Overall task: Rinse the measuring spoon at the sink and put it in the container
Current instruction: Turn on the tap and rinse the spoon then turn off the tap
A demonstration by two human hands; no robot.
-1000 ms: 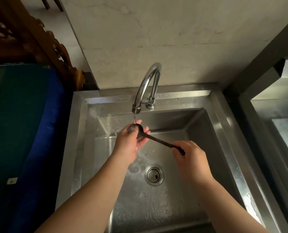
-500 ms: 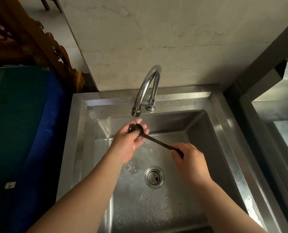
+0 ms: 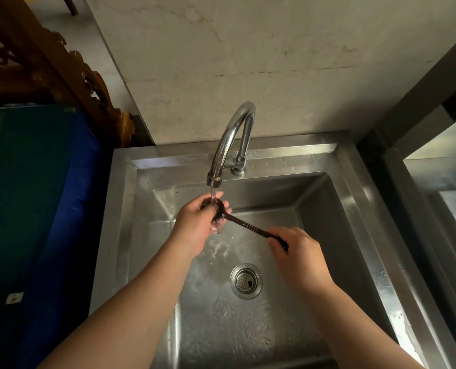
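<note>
- The fingers (image 3: pixel 222 206) of the left hand (image 3: pixel 197 222) curl around the round bowl end of the measuring spoon (image 3: pixel 244 225), holding it from below.
- The fingers (image 3: pixel 278 234) of the right hand (image 3: pixel 300 255) are closed tight on the far end of the spoon's thin handle.
- The spoon is dark and long. It stretches in the air between the two hands, over the sink (image 3: pixel 354 198), with its bowl end higher and to the left.
- Water (image 3: pixel 213 194) runs straight down from the tap (image 3: pixel 234 134) into the spoon's bowl and spills over the left hand.
- The tap is shiny and bent like a hook. It stands at the back edge of the sink.
- The sink is silver metal and wet, with drops and splashes on its floor.
- The round drain (image 3: pixel 246 280) sits in the sink floor, below the hands and between the two arms.
- A pale stone wall (image 3: pixel 274 62) rises behind the sink.
- A blue and green cloth (image 3: pixel 35 195) lies to the left of the sink.
- Carved brown wood (image 3: pixel 61 70) stands in the top left corner.
</note>
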